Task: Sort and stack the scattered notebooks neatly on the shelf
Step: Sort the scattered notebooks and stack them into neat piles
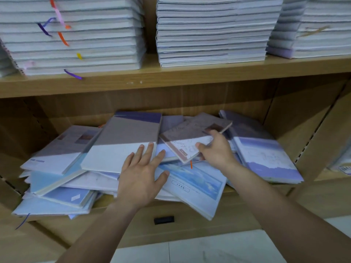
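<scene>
Several notebooks lie scattered in a loose heap on the lower wooden shelf point(190, 211). My left hand point(142, 171) is spread flat, fingertips touching the near corner of a large grey, white and purple notebook point(123, 141). My right hand point(216, 149) grips a smaller brown and white notebook point(190, 133) by its near right edge, thumb on the cover, and the book is tilted above the pile. A sky-blue notebook point(197, 183) lies beneath both hands and juts over the shelf's front edge. A purple and white notebook point(266, 156) rests at the right.
The upper shelf point(171, 76) carries three tall neat stacks of notebooks, the left stack point(76, 35) with coloured ribbon bookmarks hanging out. Light blue notebooks point(57, 198) overhang the lower shelf at the left. A black tag point(164, 219) sits on the shelf front. White floor lies below.
</scene>
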A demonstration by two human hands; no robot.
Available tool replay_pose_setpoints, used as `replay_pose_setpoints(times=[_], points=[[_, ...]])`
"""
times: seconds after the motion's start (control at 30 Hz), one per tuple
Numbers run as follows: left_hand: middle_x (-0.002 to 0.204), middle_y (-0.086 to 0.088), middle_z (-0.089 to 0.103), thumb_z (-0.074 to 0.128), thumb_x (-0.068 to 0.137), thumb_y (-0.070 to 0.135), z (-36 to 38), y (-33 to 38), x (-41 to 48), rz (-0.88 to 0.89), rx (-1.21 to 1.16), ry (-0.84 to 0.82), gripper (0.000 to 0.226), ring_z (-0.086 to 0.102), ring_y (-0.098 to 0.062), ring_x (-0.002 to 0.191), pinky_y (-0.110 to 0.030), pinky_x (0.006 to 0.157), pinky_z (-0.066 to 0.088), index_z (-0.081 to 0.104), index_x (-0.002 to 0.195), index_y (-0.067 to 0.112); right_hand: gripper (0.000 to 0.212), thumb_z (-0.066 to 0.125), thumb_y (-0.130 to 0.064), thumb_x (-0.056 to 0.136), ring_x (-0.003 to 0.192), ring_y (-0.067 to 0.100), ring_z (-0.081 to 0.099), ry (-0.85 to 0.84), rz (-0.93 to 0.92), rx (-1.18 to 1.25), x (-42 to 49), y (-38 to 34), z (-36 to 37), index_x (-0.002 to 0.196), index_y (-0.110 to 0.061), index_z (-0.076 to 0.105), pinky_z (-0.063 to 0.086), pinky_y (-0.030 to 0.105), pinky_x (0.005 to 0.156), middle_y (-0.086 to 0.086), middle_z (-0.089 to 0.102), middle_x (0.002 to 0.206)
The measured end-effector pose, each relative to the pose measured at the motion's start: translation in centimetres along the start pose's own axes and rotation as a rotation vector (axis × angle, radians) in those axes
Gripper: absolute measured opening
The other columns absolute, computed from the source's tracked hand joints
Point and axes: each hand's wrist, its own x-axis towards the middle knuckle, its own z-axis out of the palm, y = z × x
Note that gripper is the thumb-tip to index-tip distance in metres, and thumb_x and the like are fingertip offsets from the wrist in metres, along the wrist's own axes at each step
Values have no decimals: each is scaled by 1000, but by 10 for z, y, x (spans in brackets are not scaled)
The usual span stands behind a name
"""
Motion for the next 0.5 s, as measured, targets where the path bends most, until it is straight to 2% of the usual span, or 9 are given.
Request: replay_pose_setpoints(times=[0.03, 0.1, 0.13, 0.2, 0.23, 0.3, 0.37, 0.43, 0.5], points=[[164, 5, 13, 11, 85, 69, 0, -1, 1, -5, -4, 5, 76, 10, -20, 153, -38, 121, 7, 27, 154, 41, 41, 71, -19, 91, 99, 27, 66, -8, 11, -27, 8, 0, -4, 127, -11, 55, 55, 38, 87, 9, 68, 112], [164, 5, 16, 11, 86, 69, -1, -2, 2, -4, -9, 7, 76, 13, -19, 152, -38, 122, 9, 30, 153, 39, 15, 67, -15, 94, 88, 27, 60, 18, 31, -130, 21, 1, -21, 105, -9, 58, 47, 32, 74, 7, 62, 89], [164, 5, 17, 11, 86, 68, -1, -3, 2, 1, -8, 7, 77, 13, -19, 152, -38, 122, 10, 32, 153, 38, 11, 64, -13, 94, 78, 27, 55, 64, 39, -187, 26, 3, -31, 90, -9, 54, 40, 30, 67, 7, 54, 77], [164, 4, 19, 12, 86, 68, -2, -3, 3, 7, -3, 3, 76, 15, -20, 152, -39, 122, 11, 36, 151, 37, 24, 62, -14, 95, 69, 28, 52, 180, 37, -267, 29, 11, -44, 78, -6, 47, 33, 30, 58, 9, 49, 69], [163, 4, 20, 14, 86, 68, -1, -3, 3, 8, 4, -2, 75, 17, -21, 152, -39, 121, 13, 38, 150, 37, 26, 64, -20, 95, 71, 30, 56, 212, 21, -288, 25, 14, -46, 80, -5, 49, 34, 31, 58, 9, 52, 71], [162, 2, 23, 17, 87, 67, -1, -3, 5, 8, 19, -8, 74, 20, -22, 151, -40, 121, 16, 42, 149, 35, 40, 66, -46, 92, 89, 32, 60, 150, -30, -388, 14, 18, -39, 90, -7, 53, 41, 33, 69, 12, 61, 85], [162, 1, 25, 18, 87, 66, -2, -2, 5, 6, 32, -9, 73, 23, -23, 150, -41, 120, 18, 43, 148, 35, 64, 57, -68, 87, 122, 36, 46, 13, -51, -596, 8, 26, -28, 118, -12, 57, 40, 39, 96, 17, 56, 123], [163, 2, 21, 14, 85, 67, -3, -1, 6, 7, 38, -14, 76, 19, -22, 151, -40, 121, 16, 39, 150, 37, 79, 48, -76, 86, 138, 36, 28, -45, -72, -702, 7, 28, -25, 140, -17, 46, 29, 41, 111, 15, 42, 144], [164, 3, 17, 10, 83, 67, -4, -1, 6, 13, 31, -19, 78, 16, -21, 152, -39, 121, 13, 36, 151, 38, 75, 45, -74, 89, 134, 33, 31, -92, -102, -681, 9, 26, -30, 142, -20, 44, 31, 40, 108, 14, 45, 141]])
